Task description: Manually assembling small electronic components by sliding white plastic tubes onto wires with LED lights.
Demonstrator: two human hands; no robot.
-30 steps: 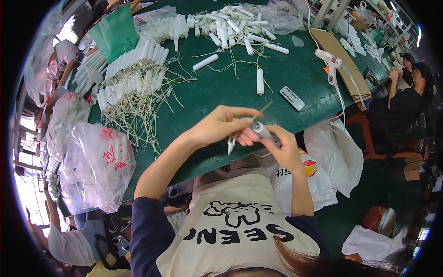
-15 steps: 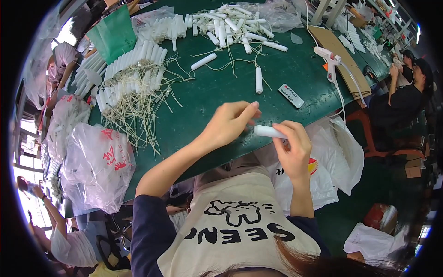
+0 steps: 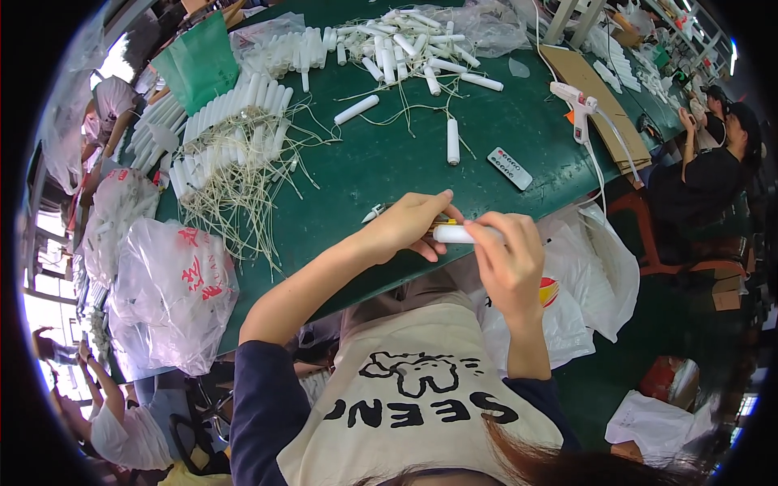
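Note:
A white plastic tube (image 3: 452, 234) lies nearly level in my right hand (image 3: 514, 251), its open-looking left end pointing at my other hand. The fingers of my left hand (image 3: 403, 225) are closed round a slim part with a yellow piece (image 3: 445, 221), which sits right against that end of the tube. A pale pointed tip (image 3: 374, 213) shows past the back of my left hand, perhaps the far end of the same part; the palm hides the middle. Both hands are over the front edge of the green table (image 3: 340, 170).
White tubes with thin wires (image 3: 235, 138) lie bundled at left, and more tubes (image 3: 405, 53) are heaped at the back. A single tube (image 3: 453, 142), a remote control (image 3: 510, 168) and a glue gun (image 3: 579, 109) lie ahead. Plastic bags (image 3: 174, 287) hang at the left edge.
My left hand, with nothing visible in it before, now holds the slim yellow part. It has come down and closer to the tube, and my right fingers have shifted on the tube.

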